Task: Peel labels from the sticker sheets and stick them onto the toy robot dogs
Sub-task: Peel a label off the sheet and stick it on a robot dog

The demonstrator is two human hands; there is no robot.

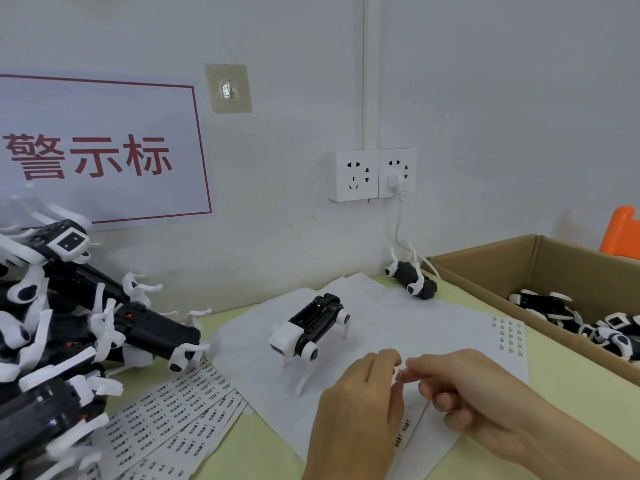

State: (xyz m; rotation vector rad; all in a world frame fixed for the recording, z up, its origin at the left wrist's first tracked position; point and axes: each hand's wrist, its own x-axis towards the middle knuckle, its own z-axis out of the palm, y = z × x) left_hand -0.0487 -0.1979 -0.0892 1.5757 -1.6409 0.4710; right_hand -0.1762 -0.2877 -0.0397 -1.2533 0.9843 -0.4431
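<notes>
Both hands meet at 6 o'clock: the left hand (360,396) and right hand (464,393) each pinch a small label (398,373) between curled fingers, above a sticker sheet (408,427). A toy robot dog (308,332) stands on the tabletop (561,403) just beyond, at 12 o'clock of the hands.
</notes>
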